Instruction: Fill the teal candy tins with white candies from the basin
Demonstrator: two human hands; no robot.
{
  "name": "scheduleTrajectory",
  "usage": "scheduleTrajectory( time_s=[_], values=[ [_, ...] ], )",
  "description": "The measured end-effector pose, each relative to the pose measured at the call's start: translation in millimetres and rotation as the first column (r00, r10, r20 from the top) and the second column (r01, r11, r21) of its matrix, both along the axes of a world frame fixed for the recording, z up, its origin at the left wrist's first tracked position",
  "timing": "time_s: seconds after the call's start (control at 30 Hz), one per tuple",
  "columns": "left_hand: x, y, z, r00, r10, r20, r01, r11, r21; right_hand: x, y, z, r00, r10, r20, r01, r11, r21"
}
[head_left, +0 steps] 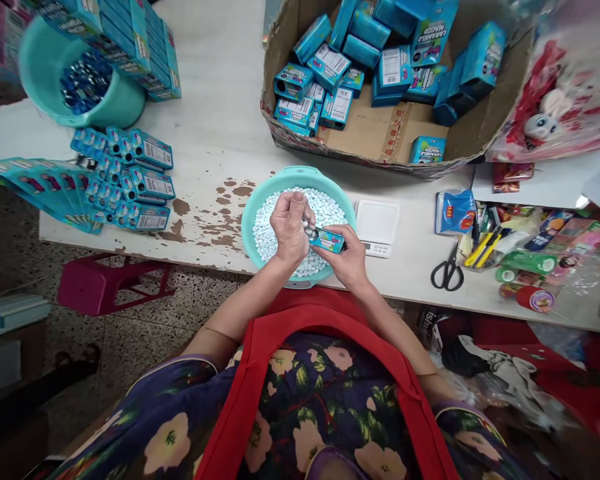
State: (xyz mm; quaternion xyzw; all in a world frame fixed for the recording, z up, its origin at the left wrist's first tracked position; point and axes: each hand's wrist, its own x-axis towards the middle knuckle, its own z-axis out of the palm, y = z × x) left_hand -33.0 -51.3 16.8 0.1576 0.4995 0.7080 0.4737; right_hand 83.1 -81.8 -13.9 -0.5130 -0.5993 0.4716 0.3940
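Handling of a small rectangular blue printed cardboard box [330, 241] above a round mint-green plastic basin [247, 230], which is filled with small white rounded pellets [266, 223] and stands on a worn white counter [205, 160]. The box's long axis runs roughly left to right, its right end slightly nearer the body. The right hand [349, 257] is the nearer: its fingers are closed about the box's right part, gripping the near and far edges. The left hand [289, 230] lies at the opposite end, its fingers curled inward around a few pellets; how many is hidden. The box thus lies to the right of the left fingers, its left end just beside them; contact cannot be determined.
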Motion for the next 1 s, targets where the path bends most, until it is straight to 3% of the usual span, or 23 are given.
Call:
scheduleTrajectory(
  time_s=[0.17,0.37,0.47,0.53,0.57,0.63,0.67,0.7,0.77,0.83,0.9,0.97,1.0],
  values=[
    [-4,2,0.4,1.000,0.005,0.002,-0.005,1.000,0.024,-5,4,-4.7,1.000,-0.007,-0.022,0.007,1.000,0.014],
    [-17,10,5.4,0.999,0.018,0.031,-0.016,0.999,-0.044,-2,10,-9.5,0.997,-0.003,-0.081,-0.003,0.998,-0.068],
    [-33,7,-10.4,0.997,0.015,-0.082,-0.023,0.994,-0.104,5,13,-9.6,0.992,0.012,-0.122,-0.025,0.994,-0.104],
    [-49,1,-32.4,0.949,-0.115,-0.295,0.045,0.971,-0.233,6,18,-9.8,0.991,0.023,-0.132,-0.039,0.992,-0.118],
    [-57,-2,-44.5,0.873,-0.240,-0.425,0.098,0.939,-0.329,5,21,-9.6,0.990,0.037,-0.137,-0.054,0.991,-0.121],
    [-72,-5,-64.4,0.607,-0.488,-0.628,0.167,0.850,-0.500,6,28,-7.5,0.983,0.081,-0.163,-0.102,0.987,-0.124],
    [-78,-4,-69.7,0.476,-0.547,-0.689,0.166,0.825,-0.541,10,31,-5.8,0.978,0.099,-0.184,-0.125,0.984,-0.130],
    [-82,-1,-71.0,0.381,-0.557,-0.738,0.154,0.826,-0.543,16,33,-4.0,0.974,0.101,-0.202,-0.131,0.982,-0.140],
    [-87,18,-62.4,0.283,-0.473,-0.835,0.104,0.880,-0.463,37,38,-2.3,0.980,0.019,-0.196,-0.053,0.984,-0.169],
    [-87,55,-45.0,0.165,-0.386,-0.908,0.074,0.923,-0.379,67,43,-7.0,0.982,-0.150,-0.117,0.127,0.975,-0.183],
    [-86,105,-29.5,-0.031,-0.371,-0.928,0.080,0.925,-0.372,97,50,-20.0,0.950,-0.312,-0.027,0.304,0.939,-0.161],
    [-87,159,-23.6,-0.244,-0.468,-0.849,0.091,0.861,-0.501,119,58,-39.1,0.922,-0.385,0.027,0.385,0.913,-0.132],
    [-88,184,-25.2,-0.333,-0.544,-0.770,0.098,0.792,-0.602,126,62,-49.5,0.919,-0.391,0.039,0.393,0.912,-0.119]
  ],
)
